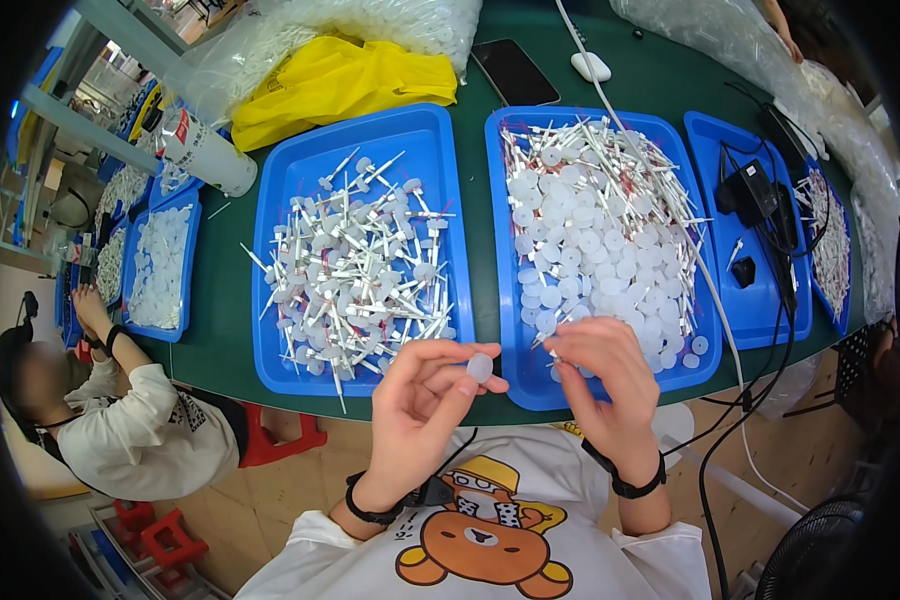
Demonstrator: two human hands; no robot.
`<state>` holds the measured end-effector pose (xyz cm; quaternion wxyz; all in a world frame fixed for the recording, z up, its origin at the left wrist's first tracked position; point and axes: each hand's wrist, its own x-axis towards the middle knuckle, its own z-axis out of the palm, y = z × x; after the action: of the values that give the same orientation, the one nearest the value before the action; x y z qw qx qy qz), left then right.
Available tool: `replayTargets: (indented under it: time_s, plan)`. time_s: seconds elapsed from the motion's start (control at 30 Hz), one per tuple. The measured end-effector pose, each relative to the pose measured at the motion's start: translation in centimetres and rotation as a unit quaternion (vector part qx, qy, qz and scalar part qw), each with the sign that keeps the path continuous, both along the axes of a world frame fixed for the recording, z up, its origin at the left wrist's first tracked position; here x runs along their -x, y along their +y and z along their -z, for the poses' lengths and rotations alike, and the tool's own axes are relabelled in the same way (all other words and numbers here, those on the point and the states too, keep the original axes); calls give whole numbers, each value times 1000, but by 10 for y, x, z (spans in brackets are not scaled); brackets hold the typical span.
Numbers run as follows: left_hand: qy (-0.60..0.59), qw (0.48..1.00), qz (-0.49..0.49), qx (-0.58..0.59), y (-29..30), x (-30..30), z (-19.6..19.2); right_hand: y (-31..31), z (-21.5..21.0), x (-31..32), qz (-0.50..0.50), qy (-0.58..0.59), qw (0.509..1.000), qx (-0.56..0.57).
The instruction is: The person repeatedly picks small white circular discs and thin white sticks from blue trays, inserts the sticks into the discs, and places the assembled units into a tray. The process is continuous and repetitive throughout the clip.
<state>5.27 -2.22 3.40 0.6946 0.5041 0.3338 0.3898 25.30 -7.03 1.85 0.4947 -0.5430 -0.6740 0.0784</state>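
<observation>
My left hand (425, 395) pinches a round, translucent white disc (480, 368) in front of the gap between two blue trays. Over the near edge of the right-hand tray (507, 300), my right hand (610, 375) has its thumb and fingertips pressed together. A small pale piece shows at those tips, too small to make out. Loose white discs (610, 260) fill much of that tray, with thin white sticks with red wires (620, 150) behind them. In the left-hand tray (305, 165) lies a heap of white sticks with discs fitted on them (360, 270).
A yellow bag (345, 85), a white bottle (205, 150), a phone (515, 72) and a white mouse (590, 67) lie beyond the trays. A white cable (660, 190) crosses the right-hand tray. Farther right, another tray holds black adapters (752, 190). A person (120, 420) sits at left.
</observation>
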Motion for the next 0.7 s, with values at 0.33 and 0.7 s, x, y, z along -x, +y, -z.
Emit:
replayTargets:
  time_s: [0.33, 0.7]
  plan:
    - [-70, 997, 28, 25, -4, -1, 3, -14, -15, 10, 33, -61, 997, -19]
    - [-18, 1000, 3, 4, -8, -5, 3, -18, -21, 5, 5, -107, 994, -23]
